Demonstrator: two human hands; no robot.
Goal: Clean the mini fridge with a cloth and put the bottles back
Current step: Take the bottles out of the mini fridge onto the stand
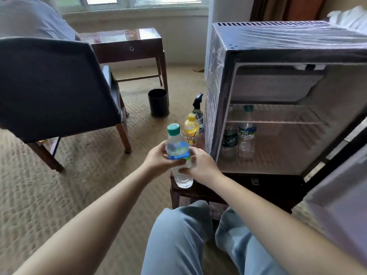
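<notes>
Both hands hold a clear water bottle (pixel 178 153) with a green cap and blue label, upright in the air left of the mini fridge (pixel 218 80). My left hand (pixel 158 160) grips its label from the left. My right hand (pixel 200 165) grips its lower part from the right. The fridge door stands open at the right. Two water bottles (pixel 247 135) (pixel 229 140) stand on the fridge floor at the left. A yellow drink bottle (pixel 191 132) stands outside, beside the fridge's left wall. No cloth is in view.
A spray bottle (pixel 197 110) stands behind the yellow bottle. The fridge sits on a dark low table (pixel 258 187). A dark armchair (pixel 55 86) is at the left, a black bin (pixel 158 103) and a wooden side table (pixel 127 46) behind. My knees are below.
</notes>
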